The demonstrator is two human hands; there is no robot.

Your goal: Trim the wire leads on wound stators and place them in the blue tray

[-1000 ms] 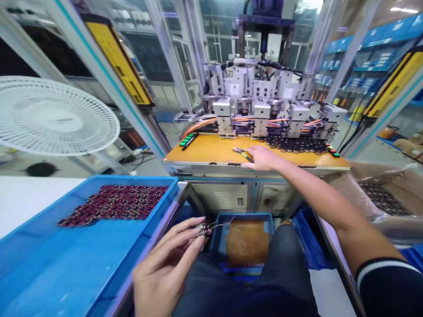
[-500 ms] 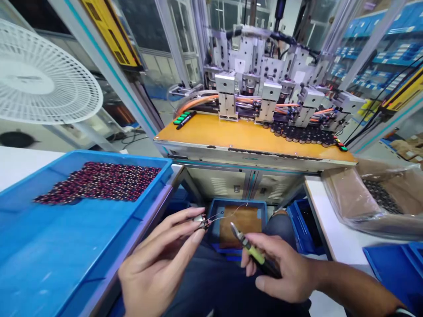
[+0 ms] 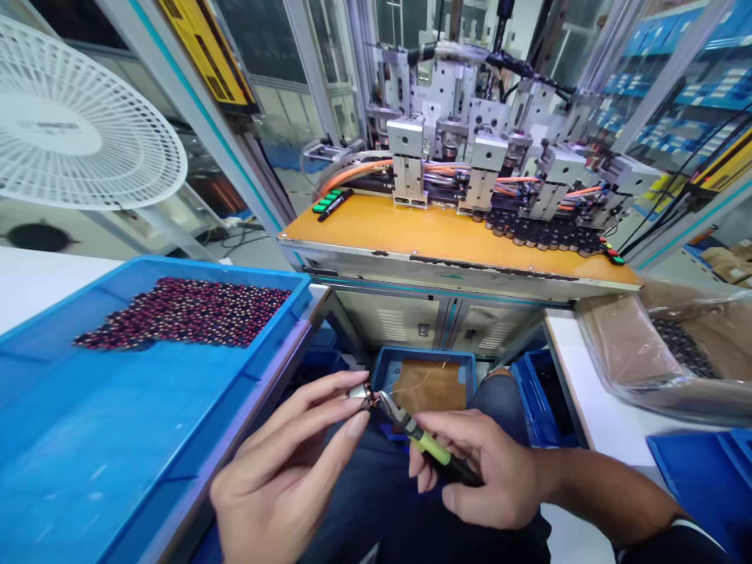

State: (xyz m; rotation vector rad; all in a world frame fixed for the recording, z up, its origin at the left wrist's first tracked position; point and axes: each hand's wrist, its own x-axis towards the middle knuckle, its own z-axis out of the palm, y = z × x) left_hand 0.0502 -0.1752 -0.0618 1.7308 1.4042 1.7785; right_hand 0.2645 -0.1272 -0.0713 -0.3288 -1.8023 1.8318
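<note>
Sm. silver pc, grn/blk pliers angled, tips adj.

No lettering can be read: the dark mark on the hub of the white fan, beyond the far edge of the white table, is too blurred.

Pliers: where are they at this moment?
In the head view, the pliers are low and just right of centre, held in the right hand, their tip close by the small metal part in the left hand.
</note>
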